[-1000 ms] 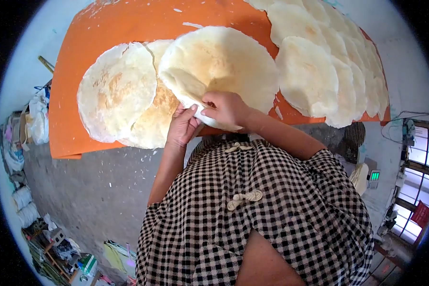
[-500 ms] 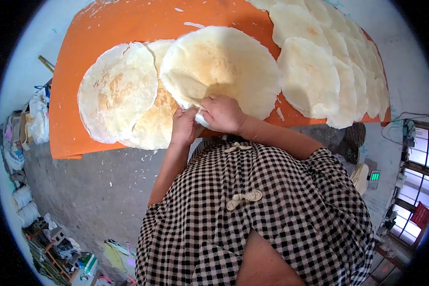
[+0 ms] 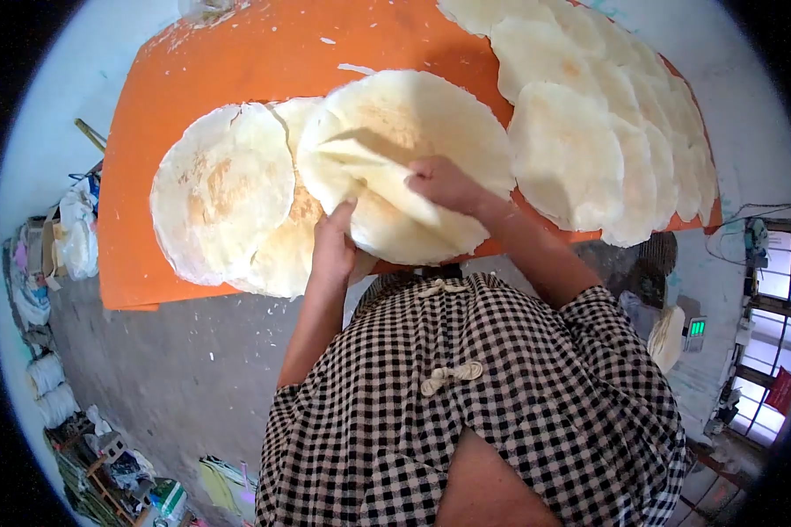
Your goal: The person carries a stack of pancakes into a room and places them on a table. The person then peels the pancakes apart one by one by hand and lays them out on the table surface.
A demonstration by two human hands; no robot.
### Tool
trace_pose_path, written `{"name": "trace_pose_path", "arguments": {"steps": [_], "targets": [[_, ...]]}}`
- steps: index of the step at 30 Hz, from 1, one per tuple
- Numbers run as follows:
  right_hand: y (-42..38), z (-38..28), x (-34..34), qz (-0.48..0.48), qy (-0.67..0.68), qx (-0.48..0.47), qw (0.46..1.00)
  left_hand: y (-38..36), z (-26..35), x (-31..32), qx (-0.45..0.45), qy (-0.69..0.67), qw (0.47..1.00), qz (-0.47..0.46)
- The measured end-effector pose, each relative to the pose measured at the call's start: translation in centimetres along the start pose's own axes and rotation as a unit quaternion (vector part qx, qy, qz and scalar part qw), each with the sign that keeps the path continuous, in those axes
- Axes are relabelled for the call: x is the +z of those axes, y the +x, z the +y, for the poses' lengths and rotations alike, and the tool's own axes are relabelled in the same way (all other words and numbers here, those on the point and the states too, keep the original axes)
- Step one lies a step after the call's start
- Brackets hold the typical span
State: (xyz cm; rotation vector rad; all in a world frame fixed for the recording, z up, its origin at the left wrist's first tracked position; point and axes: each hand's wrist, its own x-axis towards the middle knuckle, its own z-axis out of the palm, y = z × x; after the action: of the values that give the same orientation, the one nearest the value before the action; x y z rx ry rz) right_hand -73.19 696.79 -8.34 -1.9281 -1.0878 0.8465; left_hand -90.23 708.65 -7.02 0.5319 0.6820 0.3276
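A large, thin, round flatbread [image 3: 395, 105] lies in the middle of the table's front side, its surface raised in slanting folds. My left hand [image 3: 334, 241] pinches its front-left edge, thumb on top. Over the middle of the same sheet, my right hand [image 3: 448, 186] is closed on a fold or layer of it; the exact grip is partly hidden by the fingers. Beside my left hand, a browned flatbread [image 3: 224, 193] overlaps another flatbread [image 3: 281, 250] that is partly covered by the large one.
Several overlapping flatbreads [image 3: 567, 158] cover the right side of the orange table [image 3: 211, 70]. White scraps dot its surface. Below is a grey floor [image 3: 193, 351], with bags and clutter [image 3: 79, 228] along the left wall. A scale with a green display [image 3: 696, 328] stands at right.
My right hand has moved up and right from the front edge to the middle of the flatbread, drawing up folds. My left hand stays by the edge, now slightly lower.
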Motion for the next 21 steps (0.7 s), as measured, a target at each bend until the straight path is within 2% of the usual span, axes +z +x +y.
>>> {"name": "trace_pose_path", "arguments": {"steps": [1, 3, 5, 7, 8, 11, 13, 15, 17, 18, 21], "targets": [[-0.4, -1.4, 1.2, 0.038, -0.089, -0.006, 0.995, 0.2, 0.1, 0.6, 0.004, 0.013, 0.999, 0.032], [-1.1, -3.2, 3.4, 0.102, -0.136, -0.046, 0.984, 1.3, -0.4, 1.6, 0.032, 0.077, 0.994, 0.07], [-1.3, -5.0, 2.5, 0.115, -0.172, -0.057, 0.977, 2.0, -0.5, 3.4, 0.066, 0.132, 0.985, 0.087], [-1.1, -5.7, 0.1, 0.075, -0.148, -0.002, 0.986, 2.0, -0.1, 4.2, 0.092, 0.137, 0.984, 0.074], [0.0, -3.8, -1.4, 0.083, -0.23, -0.098, 0.965, 2.0, 0.4, 4.2, 0.106, 0.139, 0.982, 0.067], [0.0, -1.8, -9.7, 0.101, 0.041, 0.032, 0.994, 1.9, 3.7, 2.5, 0.054, 0.072, 0.992, 0.087], [-2.0, -1.1, -14.8, 0.142, 0.242, 0.102, 0.954, 2.6, 4.9, -0.2, 0.019, 0.051, 0.993, 0.107], [-4.4, 1.0, -18.8, 0.188, 0.397, 0.138, 0.888, 3.0, 4.9, -2.7, -0.004, 0.047, 0.993, 0.105], [-7.1, 5.1, -21.5, 0.23, 0.461, 0.16, 0.842, 3.0, 4.5, -4.8, -0.008, 0.051, 0.991, 0.121], [-8.8, 6.6, -22.4, 0.257, 0.462, 0.159, 0.833, 3.2, 4.2, -5.7, -0.003, 0.051, 0.989, 0.138], [-14.1, 10.0, -24.7, 0.331, 0.446, 0.17, 0.814, 3.1, 4.0, -7.1, 0.022, 0.084, 0.991, 0.102]]}}
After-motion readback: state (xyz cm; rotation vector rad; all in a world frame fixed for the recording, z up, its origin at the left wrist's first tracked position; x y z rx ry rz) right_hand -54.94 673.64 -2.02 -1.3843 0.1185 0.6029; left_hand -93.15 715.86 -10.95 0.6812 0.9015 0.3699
